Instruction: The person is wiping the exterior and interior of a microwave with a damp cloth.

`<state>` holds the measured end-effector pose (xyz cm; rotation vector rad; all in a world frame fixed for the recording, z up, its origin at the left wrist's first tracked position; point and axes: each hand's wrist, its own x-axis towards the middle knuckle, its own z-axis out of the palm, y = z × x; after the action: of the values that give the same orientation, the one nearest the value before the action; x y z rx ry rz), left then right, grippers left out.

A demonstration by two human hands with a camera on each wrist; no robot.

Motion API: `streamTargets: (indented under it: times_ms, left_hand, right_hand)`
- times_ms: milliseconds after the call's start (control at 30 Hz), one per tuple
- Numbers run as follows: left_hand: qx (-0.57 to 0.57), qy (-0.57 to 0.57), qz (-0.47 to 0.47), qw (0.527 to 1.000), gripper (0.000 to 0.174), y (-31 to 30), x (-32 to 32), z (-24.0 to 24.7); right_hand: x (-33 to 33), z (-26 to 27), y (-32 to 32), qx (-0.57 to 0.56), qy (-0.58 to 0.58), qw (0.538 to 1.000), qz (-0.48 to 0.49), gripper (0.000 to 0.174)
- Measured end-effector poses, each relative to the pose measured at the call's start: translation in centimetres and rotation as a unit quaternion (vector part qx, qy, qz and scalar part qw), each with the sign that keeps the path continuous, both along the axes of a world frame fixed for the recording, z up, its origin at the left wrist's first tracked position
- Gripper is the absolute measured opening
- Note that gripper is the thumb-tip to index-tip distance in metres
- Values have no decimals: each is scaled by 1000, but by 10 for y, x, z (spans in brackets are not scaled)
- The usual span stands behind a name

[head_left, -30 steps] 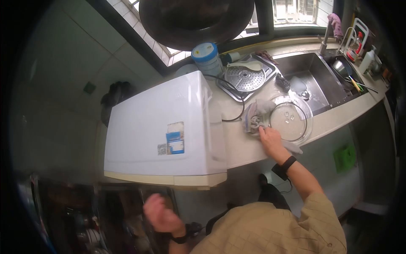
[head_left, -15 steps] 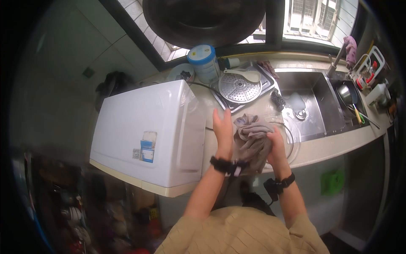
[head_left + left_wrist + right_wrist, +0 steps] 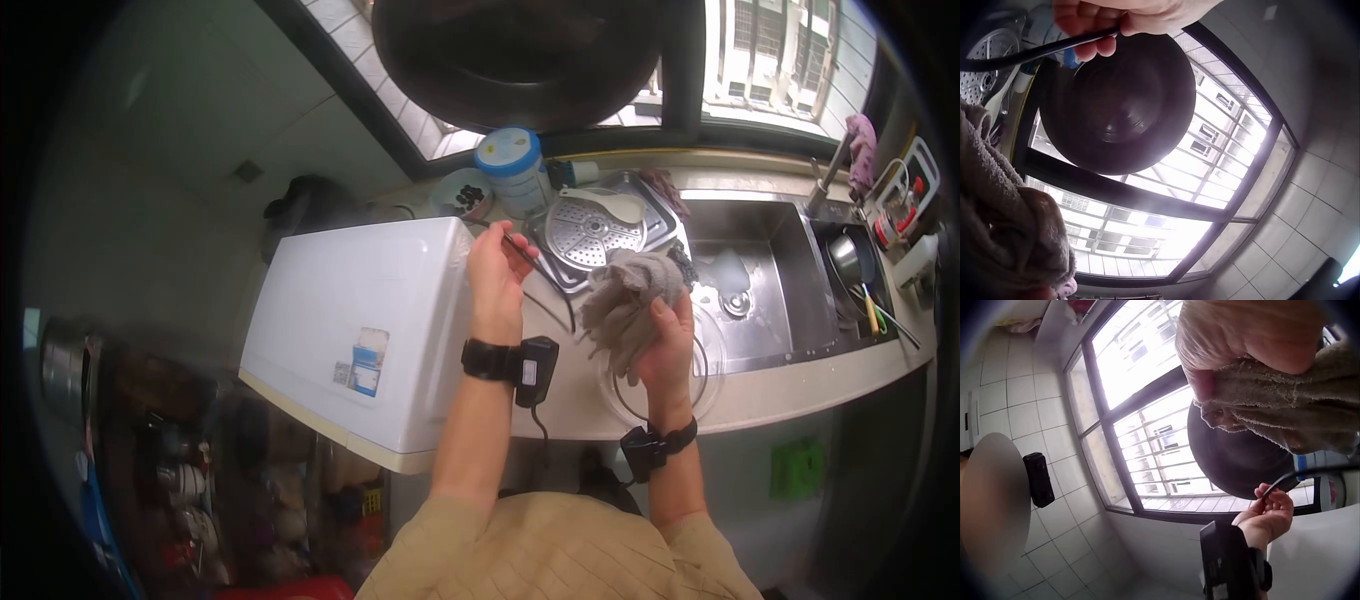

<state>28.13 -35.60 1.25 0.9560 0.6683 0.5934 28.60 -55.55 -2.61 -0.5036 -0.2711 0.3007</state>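
My left hand (image 3: 495,280) pinches a black power cord (image 3: 1041,51) between thumb and fingers, beside the back right corner of a white boxy appliance (image 3: 340,290). From that hand the cord droops onto the counter. My right hand (image 3: 670,340) grips a bunched grey cloth (image 3: 622,312), raised over the counter. Behind the cloth and partly hidden by it, a round clear glass plate (image 3: 713,372) lies near the sink. In the right wrist view the fingers of the right hand (image 3: 1254,331) press into the folds of the cloth (image 3: 1272,403).
A perforated steel steamer plate (image 3: 590,232) with a pale spoon sits on a metal tray (image 3: 655,215) behind the cloth. A blue-lidded tub (image 3: 512,165) stands further back. The steel sink (image 3: 740,270) is to the right. A large dark wok (image 3: 515,60) hangs by the window.
The right hand has lifted the grey cloth off the counter beside the glass plate. My left hand has come up from low beside the appliance, crossed near the cloth, and taken hold of the cord.
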Motion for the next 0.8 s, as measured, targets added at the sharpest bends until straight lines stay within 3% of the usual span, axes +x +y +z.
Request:
streamTargets:
  times_ms: [133, 200, 267, 367, 433, 533, 600, 733, 800]
  left_hand:
    - [-46, -1, -19, 999, 17, -14, -8, 16]
    - [10, 1, -96, 995, 18, -29, -9, 13]
    - [41, 2, -85, 996, 16, -29, -14, 5]
    - [74, 52, -84, 992, 15, -20, -26, 6]
    - [65, 40, -85, 993, 10, -15, -28, 9]
    - [68, 41, -75, 994, 5, -14, -27, 17]
    - [118, 139, -69, 981, 8, -8, -20, 26]
    - [99, 79, -113, 986, 6, 14, -3, 54]
    - [54, 47, -89, 994, 11, 34, 9, 74]
  right_hand:
    - [13, 11, 29, -44, -71, 995, 47, 37]
    - [14, 9, 58, -121, -104, 987, 35, 46]
    - [19, -5, 81, -203, -134, 970, 9, 42]
    - [9, -1, 87, -182, -114, 973, 87, 34]
    - [2, -4, 93, -187, -110, 973, 73, 32]
    - [-4, -12, 92, -182, -86, 977, 63, 29]
    - [-10, -21, 77, -272, -115, 955, 30, 28]
    - [-45, -32, 48, -283, -70, 956, 37, 28]
    - [-59, -44, 42, -295, -126, 947, -21, 28]
